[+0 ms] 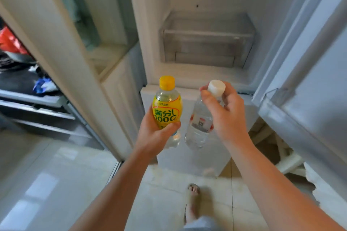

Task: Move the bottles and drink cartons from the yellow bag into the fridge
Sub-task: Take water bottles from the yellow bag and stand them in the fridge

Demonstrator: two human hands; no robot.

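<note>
My left hand (pixel 155 133) grips a yellow-labelled bottle (pixel 167 107) with a yellow cap, held upright by its lower half. My right hand (pixel 224 112) holds a clear water bottle (pixel 200 124) with a white cap, fingers pinching it near the neck so it hangs tilted. Both bottles are in front of the open fridge (pixel 187 73), below a clear door bin (pixel 206 43) that has nothing in it. The yellow bag is not in view.
The fridge door (pixel 309 80) stands open at the right. At the left are a white cabinet frame (pixel 62 58) and dark shelves (pixel 37 99) with clutter. White foam packing (pixel 293 163) lies low at the right. My foot (pixel 193 202) stands on the tiled floor.
</note>
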